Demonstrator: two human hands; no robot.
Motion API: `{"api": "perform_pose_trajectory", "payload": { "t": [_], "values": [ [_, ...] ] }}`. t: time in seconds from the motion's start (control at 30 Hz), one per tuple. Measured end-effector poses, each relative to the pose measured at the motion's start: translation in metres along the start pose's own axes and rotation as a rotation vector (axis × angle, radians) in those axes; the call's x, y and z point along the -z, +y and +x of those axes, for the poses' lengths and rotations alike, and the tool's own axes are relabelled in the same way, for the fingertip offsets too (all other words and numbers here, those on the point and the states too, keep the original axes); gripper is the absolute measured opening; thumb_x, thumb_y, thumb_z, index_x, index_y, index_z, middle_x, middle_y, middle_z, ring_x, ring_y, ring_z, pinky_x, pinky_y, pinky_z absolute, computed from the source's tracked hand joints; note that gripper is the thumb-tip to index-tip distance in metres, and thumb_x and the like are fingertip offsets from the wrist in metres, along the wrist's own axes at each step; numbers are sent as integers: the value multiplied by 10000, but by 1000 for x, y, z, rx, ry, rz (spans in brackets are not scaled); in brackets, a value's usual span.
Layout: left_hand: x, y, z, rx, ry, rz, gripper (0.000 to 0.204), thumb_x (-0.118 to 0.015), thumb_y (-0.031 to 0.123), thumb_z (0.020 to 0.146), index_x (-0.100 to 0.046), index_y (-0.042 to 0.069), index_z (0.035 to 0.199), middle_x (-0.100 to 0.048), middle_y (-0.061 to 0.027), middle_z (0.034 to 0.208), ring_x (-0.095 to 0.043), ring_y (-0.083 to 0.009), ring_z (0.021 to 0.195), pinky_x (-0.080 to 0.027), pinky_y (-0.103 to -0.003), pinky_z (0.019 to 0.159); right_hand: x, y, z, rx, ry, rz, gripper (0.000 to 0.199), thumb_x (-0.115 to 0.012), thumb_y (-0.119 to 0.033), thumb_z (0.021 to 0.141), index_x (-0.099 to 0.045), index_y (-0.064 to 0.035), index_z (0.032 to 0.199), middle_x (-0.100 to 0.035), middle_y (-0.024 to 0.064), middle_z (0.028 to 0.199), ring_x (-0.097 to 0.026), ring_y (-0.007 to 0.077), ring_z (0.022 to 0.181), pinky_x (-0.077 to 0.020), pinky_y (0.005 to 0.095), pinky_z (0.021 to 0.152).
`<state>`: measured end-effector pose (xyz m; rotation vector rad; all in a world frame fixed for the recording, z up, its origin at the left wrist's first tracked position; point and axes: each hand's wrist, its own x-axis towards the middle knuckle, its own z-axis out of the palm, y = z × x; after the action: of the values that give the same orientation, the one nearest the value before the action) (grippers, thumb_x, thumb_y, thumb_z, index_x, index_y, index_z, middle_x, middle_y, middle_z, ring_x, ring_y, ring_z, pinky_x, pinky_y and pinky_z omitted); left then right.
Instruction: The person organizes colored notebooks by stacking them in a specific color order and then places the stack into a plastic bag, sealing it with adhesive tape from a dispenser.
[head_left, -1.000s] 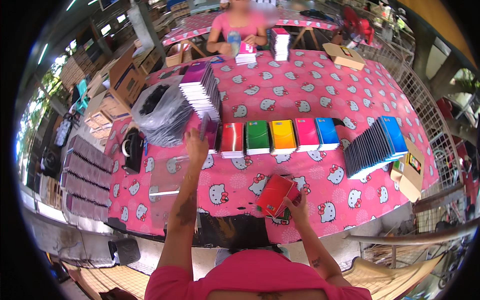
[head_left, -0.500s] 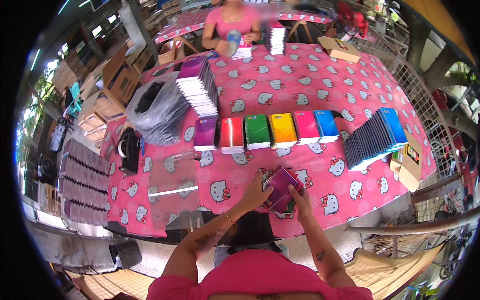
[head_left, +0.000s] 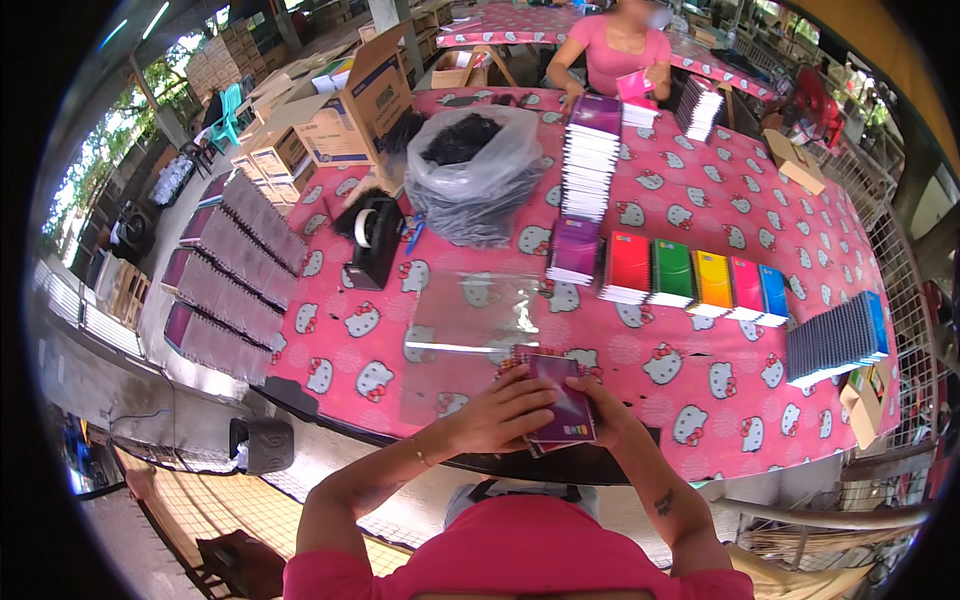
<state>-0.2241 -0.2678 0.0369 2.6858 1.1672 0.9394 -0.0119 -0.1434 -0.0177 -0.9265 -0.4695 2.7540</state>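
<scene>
Since half a second ago, the purple-topped notebook bundle [head_left: 565,400] has been shifting toward the clear plastic sheet [head_left: 475,310] on the pink-covered desk [head_left: 610,345], and the camera view is turning left. The bundle is now resting in the person's two hands, at the sheet's near right corner. The left hand [head_left: 500,410] is curling over the bundle's left side, its fingers lying across the top cover, its thumb hidden; the right hand [head_left: 608,412] is closing around the opposite edge. The person seems to be squaring up a gathered set, and the next move is probably calling for both hands to keep the edges flush. Beyond the sheet, to its right, piles of notebooks are standing in a row: purple [head_left: 573,245], red [head_left: 628,262], green [head_left: 673,270], yellow [head_left: 713,280], pink [head_left: 745,285] and blue [head_left: 773,290]. A black tape dispenser [head_left: 375,255] is sitting beyond the sheet's left side.
</scene>
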Motion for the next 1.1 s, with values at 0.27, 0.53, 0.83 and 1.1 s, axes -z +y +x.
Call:
{"api": "perform_pose_trajectory", "payload": {
  "t": [0.27,0.53,0.83,1.1],
  "values": [
    [14,-40,-118,885,404,-862,1009,-812,-65,675,-213,74,1474,-463,-150,1348,-546,-252,1190,-499,-361,969,-69,72,82,944,-26,-1331,1093,-875,-322,722,-206,-38,1539,-429,169,1427,-411,270,1349,-340,429,1127],
    [-24,-72,-156,825,494,-828,1193,-874,74,664,-81,106,1554,-381,-154,1440,-395,-285,1349,-333,-395,1131,-76,115,138,1066,-113,-842,1108,-926,-205,667,-230,-44,1513,-455,132,1370,-487,272,1282,-414,415,1076],
    [-21,-71,-144,743,449,-931,1086,-876,87,688,-155,65,1500,-448,-136,1404,-466,-255,1296,-399,-384,1088,-79,119,135,1141,47,-885,1001,-921,-129,655,-310,-46,1443,-513,119,1284,-531,239,1202,-453,391,1019],
    [8,-74,-149,765,156,-762,1028,-849,184,725,-195,5,1498,-433,-224,1422,-437,-333,1352,-390,-439,1091,-71,130,135,1010,89,-894,851,-930,-117,633,-412,-37,1304,-575,124,1207,-584,218,1133,-493,370,961]
  ]
}}
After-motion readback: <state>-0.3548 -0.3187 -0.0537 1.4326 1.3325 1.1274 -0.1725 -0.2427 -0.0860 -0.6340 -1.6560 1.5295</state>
